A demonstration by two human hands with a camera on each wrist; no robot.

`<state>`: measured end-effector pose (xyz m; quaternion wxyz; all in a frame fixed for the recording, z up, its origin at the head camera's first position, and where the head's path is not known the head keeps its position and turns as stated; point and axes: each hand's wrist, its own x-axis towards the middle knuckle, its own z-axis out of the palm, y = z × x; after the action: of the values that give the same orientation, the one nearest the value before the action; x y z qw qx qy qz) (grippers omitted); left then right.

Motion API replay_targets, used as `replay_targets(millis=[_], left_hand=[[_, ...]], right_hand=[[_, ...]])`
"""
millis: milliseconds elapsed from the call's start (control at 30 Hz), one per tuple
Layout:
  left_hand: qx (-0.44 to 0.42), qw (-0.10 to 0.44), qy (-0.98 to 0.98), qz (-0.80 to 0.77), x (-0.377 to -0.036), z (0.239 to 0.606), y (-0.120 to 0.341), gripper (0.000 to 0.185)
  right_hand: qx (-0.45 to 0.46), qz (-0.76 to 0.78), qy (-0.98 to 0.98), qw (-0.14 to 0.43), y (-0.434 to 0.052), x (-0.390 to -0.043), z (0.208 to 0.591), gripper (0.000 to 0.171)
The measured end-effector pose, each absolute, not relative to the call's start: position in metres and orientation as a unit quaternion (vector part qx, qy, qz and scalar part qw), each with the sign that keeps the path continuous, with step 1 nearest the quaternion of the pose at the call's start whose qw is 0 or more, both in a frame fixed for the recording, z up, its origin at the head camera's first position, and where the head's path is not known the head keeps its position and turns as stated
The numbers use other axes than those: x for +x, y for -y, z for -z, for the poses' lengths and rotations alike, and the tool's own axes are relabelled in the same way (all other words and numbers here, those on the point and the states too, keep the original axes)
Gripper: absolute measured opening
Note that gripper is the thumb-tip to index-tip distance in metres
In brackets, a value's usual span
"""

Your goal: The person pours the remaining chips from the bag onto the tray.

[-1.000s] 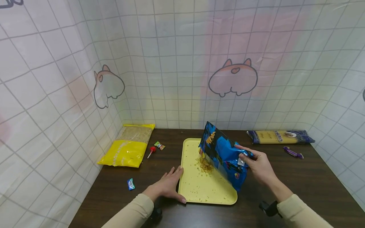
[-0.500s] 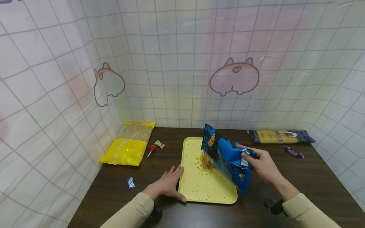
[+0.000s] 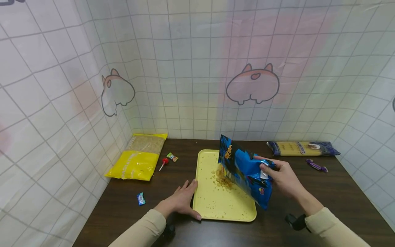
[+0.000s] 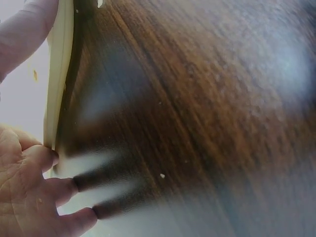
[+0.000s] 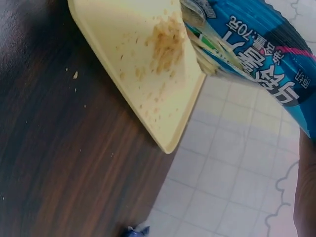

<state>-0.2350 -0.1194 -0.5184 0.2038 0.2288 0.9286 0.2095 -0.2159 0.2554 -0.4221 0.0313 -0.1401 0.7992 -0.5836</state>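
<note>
A yellow tray [image 3: 210,202] lies on the dark wooden table [image 3: 308,192], with a small pile of snack crumbs [image 3: 223,178] and scattered bits on it. My right hand [image 3: 282,176] grips a blue snack bag [image 3: 243,168] by its side and holds it tilted over the tray, its open mouth down at the crumb pile. The right wrist view shows the bag [image 5: 247,44] over the crumbs [image 5: 165,42] and the tray [image 5: 123,29]. My left hand [image 3: 182,200] rests flat against the tray's left edge, fingers straight. In the left wrist view its fingers [image 4: 44,158] touch the tray's rim [image 4: 59,74].
A yellow bag [image 3: 139,159], a red lollipop [image 3: 163,163] and a small candy [image 3: 172,157] lie at the back left. A blue candy [image 3: 141,198] lies front left. A pasta packet [image 3: 303,148] and a purple candy [image 3: 316,165] lie back right. Tiled curtain walls close in three sides.
My right hand has shifted the blue bag slightly to the right and lower over the tray. The left hand has stayed at the tray's edge.
</note>
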Motion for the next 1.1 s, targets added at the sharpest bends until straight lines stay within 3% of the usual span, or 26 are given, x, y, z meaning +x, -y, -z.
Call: replay_targets(millis=[533,833,1100], left_hand=[[0.229,0.201,-0.93,-0.205,-0.236,0.519,0.119,0.131],[0.225,0.206,-0.93,-0.205,-0.235,0.518,0.119,0.13],[0.223,0.207,-0.93,-0.205,-0.235,0.516,0.118,0.131]], right_hand=[[-0.129,0.569,-0.812,0.022,-0.252,-0.221,0.419,0.048],[-0.141,0.58,-0.802,0.04,-0.251,-0.224,0.417,0.047],[-0.114,0.625,-0.767,0.087,-0.249,-0.224,0.411,0.059]])
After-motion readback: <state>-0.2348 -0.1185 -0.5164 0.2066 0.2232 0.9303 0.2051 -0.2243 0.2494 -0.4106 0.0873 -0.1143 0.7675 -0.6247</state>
